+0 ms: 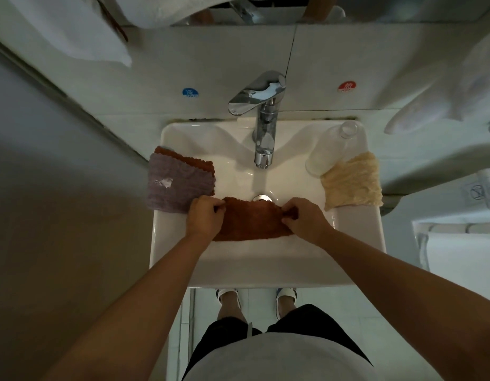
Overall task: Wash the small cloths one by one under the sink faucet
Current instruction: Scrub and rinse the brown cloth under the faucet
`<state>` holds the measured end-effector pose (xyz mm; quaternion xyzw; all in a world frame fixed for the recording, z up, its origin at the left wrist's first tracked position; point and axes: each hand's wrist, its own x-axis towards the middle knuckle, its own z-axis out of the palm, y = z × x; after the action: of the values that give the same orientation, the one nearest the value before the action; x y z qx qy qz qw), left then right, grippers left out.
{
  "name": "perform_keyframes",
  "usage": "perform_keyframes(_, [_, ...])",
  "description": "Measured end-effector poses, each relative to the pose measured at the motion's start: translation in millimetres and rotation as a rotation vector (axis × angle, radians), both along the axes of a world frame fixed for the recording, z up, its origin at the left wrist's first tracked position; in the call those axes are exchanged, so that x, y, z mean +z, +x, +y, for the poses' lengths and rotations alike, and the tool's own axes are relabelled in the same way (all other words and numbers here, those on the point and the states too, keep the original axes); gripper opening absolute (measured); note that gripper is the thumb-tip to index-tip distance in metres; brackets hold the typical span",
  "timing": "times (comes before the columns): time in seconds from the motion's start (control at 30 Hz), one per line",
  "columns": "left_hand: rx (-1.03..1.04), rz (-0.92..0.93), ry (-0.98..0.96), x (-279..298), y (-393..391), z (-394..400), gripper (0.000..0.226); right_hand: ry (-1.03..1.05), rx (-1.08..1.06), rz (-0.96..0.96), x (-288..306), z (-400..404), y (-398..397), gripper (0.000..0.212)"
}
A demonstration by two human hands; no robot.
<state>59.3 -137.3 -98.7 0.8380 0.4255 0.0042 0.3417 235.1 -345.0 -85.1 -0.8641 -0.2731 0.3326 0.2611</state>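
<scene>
Sink (172, 259) — cloths (177, 185), bottle (329, 152)

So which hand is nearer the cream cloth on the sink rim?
Right. The right hand grips the brown cloth just inward of the cream cloth; the left hand grips the brown cloth's far side.

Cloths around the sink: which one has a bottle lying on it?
The pale yellow cloth on the sink's right rim; a clear bottle rests on its corner. The purple cloth on the left rim carries none.
</scene>
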Motion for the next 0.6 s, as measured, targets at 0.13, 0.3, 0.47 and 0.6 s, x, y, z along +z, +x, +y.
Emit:
perform_keyframes(0.13, [-0.026, 0.031, 0.025, 0.8, 2.9, 3.1, 0.01, -0.036, -0.006, 0.047, -1.6, 3.6, -0.2, 0.031])
perform_keyframes(0.3, [-0.128, 0.03, 0.097, 5.8, -2.2, -3.2, 0.013, 0.007, 0.042, -0.064, -5.2, 3.2, -3.3, 0.016])
perform_keyframes(0.47, [-0.162, -0.013, 0.163, 2.2, -8.6, -7.1, 0.017, 0.087, 0.154, -0.083, -4.1, -0.8, -9.5, 0.01])
perform_keyframes(0.6, [-0.039, -0.115, 0.106, 5.3, -7.7, -3.6, 0.019, 0.071, 0.041, 0.015, -0.9, -3.1, -11.0, 0.011])
